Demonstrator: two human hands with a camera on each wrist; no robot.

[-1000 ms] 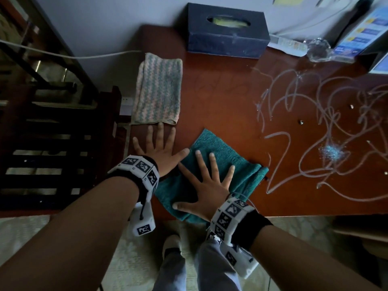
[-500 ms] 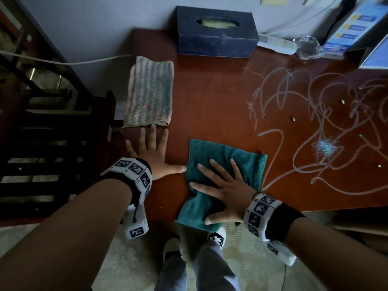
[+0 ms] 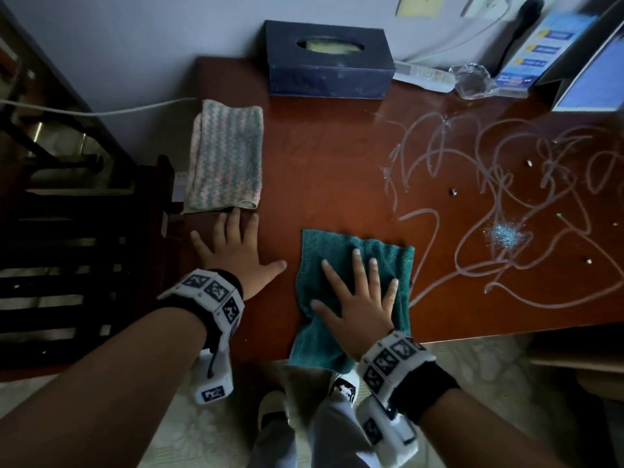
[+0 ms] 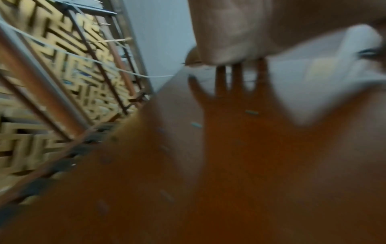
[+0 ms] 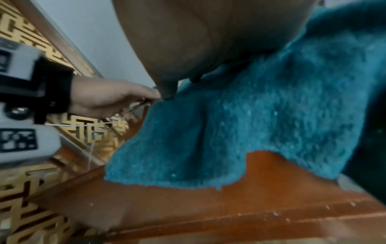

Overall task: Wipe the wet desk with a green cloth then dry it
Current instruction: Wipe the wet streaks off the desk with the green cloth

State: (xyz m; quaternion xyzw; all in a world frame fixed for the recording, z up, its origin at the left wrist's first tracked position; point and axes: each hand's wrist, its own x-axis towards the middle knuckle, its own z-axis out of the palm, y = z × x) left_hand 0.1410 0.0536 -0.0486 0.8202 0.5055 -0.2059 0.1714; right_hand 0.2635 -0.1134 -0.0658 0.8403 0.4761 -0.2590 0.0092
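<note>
Bare desk (image 3: 320,170) ahead — tissue box (image 3: 329,60) blocks the back.

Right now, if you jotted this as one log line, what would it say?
step: wiping | right hand: flat on green cloth | left hand: flat on desk | wet streaks: unwiped | striped cloth: idle

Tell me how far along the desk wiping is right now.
Barely begun. Done: the green cloth lies flat at the desk's near edge. In hand: the right hand presses it with spread fingers, while the left hand rests flat on bare wood. Left: the wet squiggles to the right look untouched, and the striped cloth, probably for drying, lies unused.
</note>
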